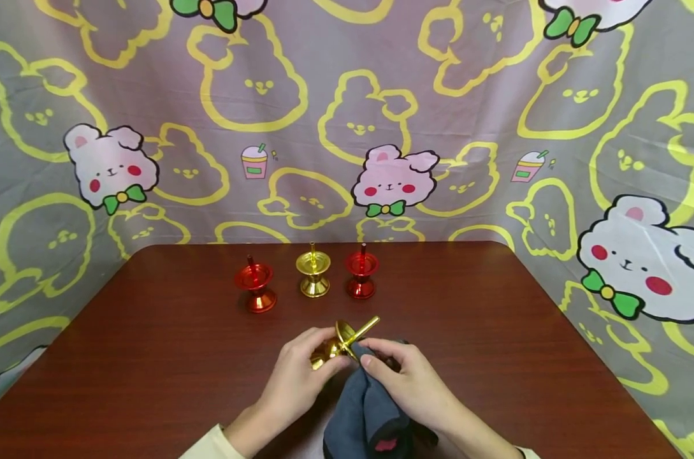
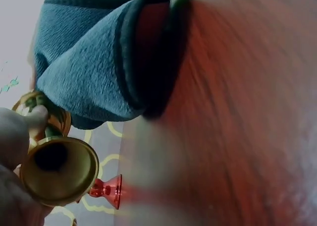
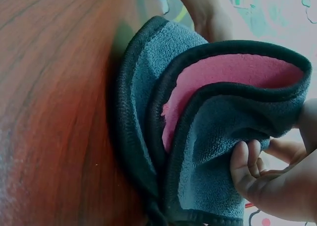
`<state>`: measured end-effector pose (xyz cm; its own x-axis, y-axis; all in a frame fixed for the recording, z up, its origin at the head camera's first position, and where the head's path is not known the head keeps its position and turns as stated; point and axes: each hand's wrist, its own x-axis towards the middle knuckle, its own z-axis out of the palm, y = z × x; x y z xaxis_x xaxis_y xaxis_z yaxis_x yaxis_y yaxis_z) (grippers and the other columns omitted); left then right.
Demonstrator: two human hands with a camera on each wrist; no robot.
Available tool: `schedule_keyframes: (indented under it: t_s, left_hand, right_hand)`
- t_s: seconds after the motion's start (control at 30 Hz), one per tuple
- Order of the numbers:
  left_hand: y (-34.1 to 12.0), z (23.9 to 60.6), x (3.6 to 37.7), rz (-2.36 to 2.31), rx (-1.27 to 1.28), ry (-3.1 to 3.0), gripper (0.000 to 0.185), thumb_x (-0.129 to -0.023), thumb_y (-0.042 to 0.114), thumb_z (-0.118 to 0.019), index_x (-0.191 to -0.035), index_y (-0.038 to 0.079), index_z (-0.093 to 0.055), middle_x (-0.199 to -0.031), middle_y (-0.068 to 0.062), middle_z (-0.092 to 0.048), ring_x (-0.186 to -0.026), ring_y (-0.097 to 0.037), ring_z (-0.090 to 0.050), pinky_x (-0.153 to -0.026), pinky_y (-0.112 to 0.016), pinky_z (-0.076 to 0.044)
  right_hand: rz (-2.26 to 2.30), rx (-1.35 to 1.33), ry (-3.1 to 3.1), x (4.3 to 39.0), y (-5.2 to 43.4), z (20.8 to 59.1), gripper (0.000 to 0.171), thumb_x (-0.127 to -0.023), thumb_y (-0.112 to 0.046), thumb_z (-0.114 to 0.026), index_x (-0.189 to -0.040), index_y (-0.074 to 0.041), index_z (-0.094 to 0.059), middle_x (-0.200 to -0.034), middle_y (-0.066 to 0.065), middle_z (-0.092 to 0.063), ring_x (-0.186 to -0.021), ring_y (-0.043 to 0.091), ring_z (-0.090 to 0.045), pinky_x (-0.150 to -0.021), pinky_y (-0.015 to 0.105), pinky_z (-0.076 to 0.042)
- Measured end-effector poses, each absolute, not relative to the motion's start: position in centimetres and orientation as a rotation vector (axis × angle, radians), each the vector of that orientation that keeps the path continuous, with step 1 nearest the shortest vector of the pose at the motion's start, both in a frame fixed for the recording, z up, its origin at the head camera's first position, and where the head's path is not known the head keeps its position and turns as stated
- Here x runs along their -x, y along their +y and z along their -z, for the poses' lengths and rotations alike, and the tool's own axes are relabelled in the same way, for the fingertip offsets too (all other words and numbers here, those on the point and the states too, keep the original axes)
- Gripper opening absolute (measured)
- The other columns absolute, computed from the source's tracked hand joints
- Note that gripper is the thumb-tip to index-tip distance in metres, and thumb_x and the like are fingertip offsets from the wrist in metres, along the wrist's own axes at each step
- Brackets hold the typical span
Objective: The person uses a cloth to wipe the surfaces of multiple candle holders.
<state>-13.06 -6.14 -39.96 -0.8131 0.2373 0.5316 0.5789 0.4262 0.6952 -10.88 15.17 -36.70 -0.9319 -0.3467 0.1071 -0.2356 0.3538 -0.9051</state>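
In the head view my left hand (image 1: 294, 373) grips a shiny gold candle holder (image 1: 322, 354) by its stem and base, tilted so its spike points up and right. The left wrist view shows the hollow underside of the gold candle holder's base (image 2: 74, 171). My right hand (image 1: 418, 382) pinches a grey-blue cloth (image 1: 349, 408) with dark edging against the holder's dish. Folds of the cloth (image 3: 213, 137) hang down, and its pink inner side shows in the right wrist view. The cloth hides part of the dish.
Farther back on the brown table (image 1: 169, 357) stand a left red candle holder (image 1: 259, 298), a gold one (image 1: 314, 284) and another red one (image 1: 361, 284). A patterned curtain (image 1: 324, 146) with cartoon animals hangs behind the table and along its sides.
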Motion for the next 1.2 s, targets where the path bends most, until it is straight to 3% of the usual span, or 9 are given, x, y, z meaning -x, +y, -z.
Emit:
schedule_keyframes:
  t_s: [0.23, 0.47, 0.63, 1.0, 1.2]
  left_hand:
    - [-6.3, 39.3, 13.2, 1.356, 0.72, -2.436, 0.043, -0.078, 0.012, -0.086, -0.116, 0.014, -0.066, -0.101, 0.009, -0.066, -0.087, -0.007, -0.063, -0.074, -0.028, -0.054]
    - [-8.3, 38.2, 13.7, 1.685, 1.043, -2.542, 0.04, -0.095, -0.003, -0.063, -0.132, 0.01, -0.053, -0.115, 0.0, -0.066, -0.102, -0.017, -0.063, -0.088, -0.031, -0.051]
    - [-9.4, 38.1, 14.1, 1.945, 1.213, -2.474, 0.039, -0.098, 0.002, -0.063, -0.133, 0.007, -0.047, -0.12, -0.01, -0.066, -0.108, -0.023, -0.063, -0.088, -0.029, -0.05]
    - [-9.5, 38.9, 14.2, 2.058, 1.078, -2.438, 0.035, -0.095, 0.01, -0.07, -0.127, -0.002, -0.06, -0.114, -0.015, -0.068, -0.099, -0.021, -0.067, -0.084, -0.03, -0.054]
    - [-9.0, 39.0, 14.0, 2.093, 1.01, -2.375, 0.033, -0.093, 0.005, -0.071, -0.123, -0.004, -0.061, -0.112, -0.019, -0.068, -0.095, -0.019, -0.068, -0.081, -0.028, -0.054]
  right_hand:
    - [1.66, 0.541, 2.5, 10.8, 15.1, 36.8, 0.031, -0.1, -0.024, -0.064, -0.127, -0.008, -0.068, -0.098, 0.001, -0.068, -0.085, 0.015, -0.061, -0.071, 0.026, -0.05]
    - [1.743, 0.483, 2.473, 11.0, 15.4, 37.0, 0.028, -0.099, -0.019, -0.065, -0.124, -0.007, -0.069, -0.095, 0.005, -0.067, -0.082, 0.016, -0.059, -0.069, 0.026, -0.048]
    - [1.76, 0.456, 2.42, 11.0, 15.6, 37.0, 0.024, -0.099, -0.017, -0.064, -0.121, -0.009, -0.07, -0.096, 0.006, -0.067, -0.085, 0.019, -0.06, -0.072, 0.027, -0.049]
    - [1.714, 0.463, 2.465, 11.2, 15.6, 37.0, 0.022, -0.1, -0.018, -0.062, -0.119, -0.012, -0.071, -0.097, 0.005, -0.065, -0.089, 0.023, -0.058, -0.075, 0.028, -0.047]
    - [1.702, 0.451, 2.469, 11.4, 15.7, 37.0, 0.025, -0.1, -0.021, -0.064, -0.122, -0.012, -0.071, -0.103, 0.004, -0.066, -0.095, 0.025, -0.057, -0.077, 0.028, -0.048]
